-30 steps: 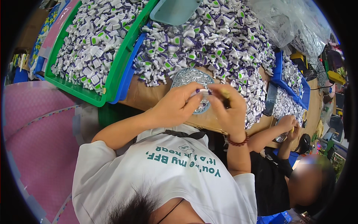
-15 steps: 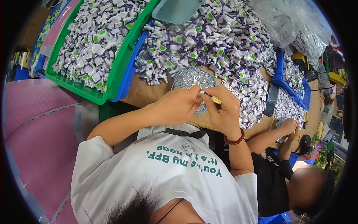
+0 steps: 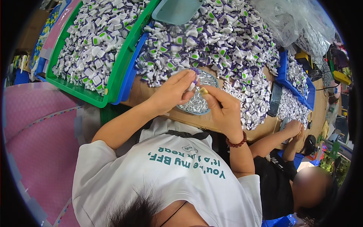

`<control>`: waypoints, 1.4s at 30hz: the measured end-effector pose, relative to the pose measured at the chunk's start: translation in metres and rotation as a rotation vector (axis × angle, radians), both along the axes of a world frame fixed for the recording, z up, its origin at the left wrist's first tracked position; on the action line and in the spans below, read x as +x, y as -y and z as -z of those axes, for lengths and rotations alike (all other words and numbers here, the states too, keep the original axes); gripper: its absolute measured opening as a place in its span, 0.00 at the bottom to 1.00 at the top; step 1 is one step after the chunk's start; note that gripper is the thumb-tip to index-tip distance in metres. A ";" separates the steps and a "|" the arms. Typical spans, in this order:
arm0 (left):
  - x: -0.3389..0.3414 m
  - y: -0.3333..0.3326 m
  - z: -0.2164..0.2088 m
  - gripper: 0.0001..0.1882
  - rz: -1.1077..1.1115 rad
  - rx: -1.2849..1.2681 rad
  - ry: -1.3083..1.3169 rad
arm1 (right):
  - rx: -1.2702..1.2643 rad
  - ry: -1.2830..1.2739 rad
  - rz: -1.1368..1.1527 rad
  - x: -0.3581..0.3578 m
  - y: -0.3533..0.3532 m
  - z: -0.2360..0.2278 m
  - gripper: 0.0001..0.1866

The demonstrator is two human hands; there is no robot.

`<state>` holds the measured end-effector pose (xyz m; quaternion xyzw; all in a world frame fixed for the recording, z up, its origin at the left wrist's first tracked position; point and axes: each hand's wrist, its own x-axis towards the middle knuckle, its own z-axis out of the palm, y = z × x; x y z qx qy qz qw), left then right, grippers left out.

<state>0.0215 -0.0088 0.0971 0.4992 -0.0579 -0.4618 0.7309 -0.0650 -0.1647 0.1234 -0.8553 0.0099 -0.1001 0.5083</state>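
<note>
Hands, two, bare. Left hand (image 3: 172, 92), one: fingers closed on one white-and-purple plastic piece (image 3: 195, 72), held at the fingertips above the dish. Right hand (image 3: 225, 109), one: thumb and forefinger bent together just beside that piece, one yellow item (image 3: 203, 91) at their tips; whether worn or gripped, cannot tell. Bracelet (image 3: 237, 143), dark red beads, one, on the right wrist. Dish (image 3: 196, 113), pale blue, one, below and between the hands, filled with silver metal pins (image 3: 197, 103), too many to count. Heap of white, purple and green figure parts (image 3: 223, 45), one, uncounted pieces, beyond both hands and reaching down beside the right. Green tray (image 3: 103, 101), one, to the left of and beyond the left hand, full of like parts; blue tray (image 3: 127, 87), one, at its edge nearer the hands. Pale lid-like tray (image 3: 176, 12), one, beyond the left hand. Clear plastic bagging (image 3: 298, 22), count unclear, far beyond the right hand. Bench (image 3: 206, 121), brown-topped, one, beneath the hands. Co-worker's hands (image 3: 295, 130), two, well to the right of the right hand, close together; their contents cannot be told.
</note>
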 end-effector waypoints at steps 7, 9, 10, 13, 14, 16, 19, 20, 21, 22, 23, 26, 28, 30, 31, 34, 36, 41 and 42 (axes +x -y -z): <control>-0.007 0.003 -0.006 0.15 -0.009 0.109 0.232 | -0.025 0.022 0.003 -0.003 -0.004 0.005 0.08; -0.004 -0.002 -0.004 0.15 0.060 0.105 0.246 | -0.015 0.029 0.003 -0.003 -0.005 0.004 0.08; -0.004 -0.001 -0.005 0.15 0.047 0.104 0.259 | -0.006 0.028 0.005 -0.004 -0.005 0.003 0.08; -0.004 0.000 -0.007 0.18 0.033 0.109 0.319 | 0.027 0.026 0.008 -0.005 -0.005 0.003 0.07; -0.004 0.000 -0.007 0.18 0.046 0.115 0.352 | 0.039 0.026 0.010 -0.005 -0.005 0.003 0.07; -0.004 -0.001 -0.007 0.18 0.056 0.145 0.456 | 0.025 -0.011 0.000 -0.006 -0.005 -0.001 0.07; -0.006 -0.001 -0.010 0.18 0.063 0.192 0.600 | -0.014 0.034 -0.003 -0.007 -0.005 0.001 0.07; -0.006 -0.002 -0.010 0.18 0.072 0.189 0.599 | -0.031 0.066 -0.001 -0.007 -0.005 0.002 0.06; -0.006 -0.003 -0.009 0.18 0.080 0.189 0.598 | -0.028 0.064 -0.007 -0.006 -0.006 0.002 0.06; -0.007 -0.003 -0.009 0.18 0.065 0.181 0.578 | -0.025 0.062 -0.012 -0.006 -0.007 0.001 0.06; -0.008 -0.003 -0.009 0.18 0.050 0.173 0.558 | -0.022 0.060 -0.018 -0.006 -0.007 0.001 0.06; -0.010 -0.004 -0.005 0.18 0.014 0.170 0.608 | -0.017 0.037 -0.038 -0.003 -0.007 -0.002 0.06; -0.011 -0.004 0.001 0.18 -0.017 0.168 0.643 | -0.003 0.038 -0.040 -0.002 -0.007 -0.001 0.06; -0.013 -0.003 0.004 0.18 -0.058 0.161 0.641 | -0.003 0.032 -0.042 -0.001 -0.008 0.000 0.06; -0.014 -0.003 0.005 0.18 -0.057 0.174 0.630 | -0.009 0.025 -0.043 0.000 -0.008 0.000 0.06; -0.014 -0.005 0.008 0.17 -0.063 0.200 0.616 | -0.025 0.030 -0.046 0.002 -0.008 0.003 0.06; -0.015 -0.004 0.010 0.17 -0.081 0.200 0.631 | -0.055 0.034 -0.049 0.004 -0.009 0.003 0.06; -0.012 -0.001 0.015 0.18 -0.115 0.161 0.555 | -0.131 0.076 -0.061 0.008 -0.009 0.002 0.05; -0.010 0.000 0.015 0.18 -0.107 0.162 0.494 | -0.114 0.060 -0.058 0.010 -0.008 0.002 0.06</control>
